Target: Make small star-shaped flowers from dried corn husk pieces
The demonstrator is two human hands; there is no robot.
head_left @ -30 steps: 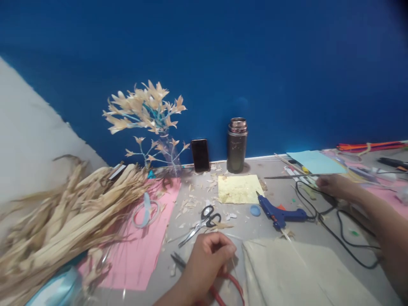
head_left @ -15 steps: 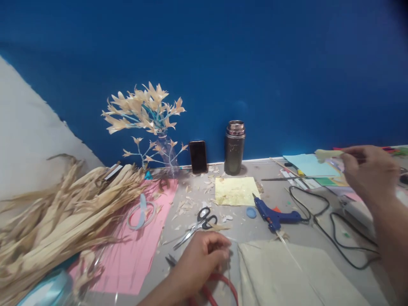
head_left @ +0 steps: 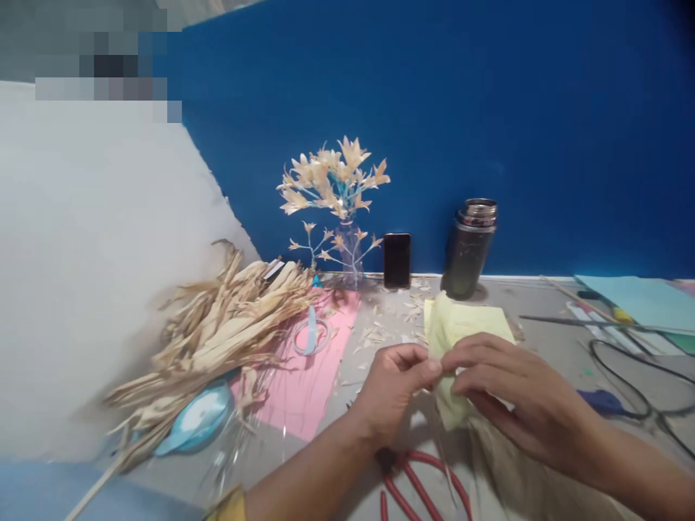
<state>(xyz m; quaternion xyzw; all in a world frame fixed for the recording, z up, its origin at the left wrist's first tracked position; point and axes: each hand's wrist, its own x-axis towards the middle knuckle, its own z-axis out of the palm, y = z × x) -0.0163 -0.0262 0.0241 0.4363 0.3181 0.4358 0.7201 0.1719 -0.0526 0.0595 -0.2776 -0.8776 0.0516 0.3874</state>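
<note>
My left hand (head_left: 394, 387) and my right hand (head_left: 515, 398) meet in front of me over the grey table (head_left: 543, 347). Both pinch a pale yellow-green strip of husk (head_left: 446, 340), which stands up between the fingers. The left thumb and forefinger grip its lower left edge. The right fingers curl over its lower right part. Red-handled pliers (head_left: 428, 481) lie just below the hands.
A pile of dried corn husks (head_left: 228, 325) lies left, on a pink sheet (head_left: 309, 383). A husk-flower branch in a vase (head_left: 339, 195), a phone (head_left: 397, 260) and a metal flask (head_left: 470, 247) stand by the blue wall. A black cable (head_left: 641, 383) and blue glue gun (head_left: 602, 401) lie right.
My right hand came in from the far right with the pale husk piece and met the left hand. The left hand rose off the table to grip it. The view swung left.
</note>
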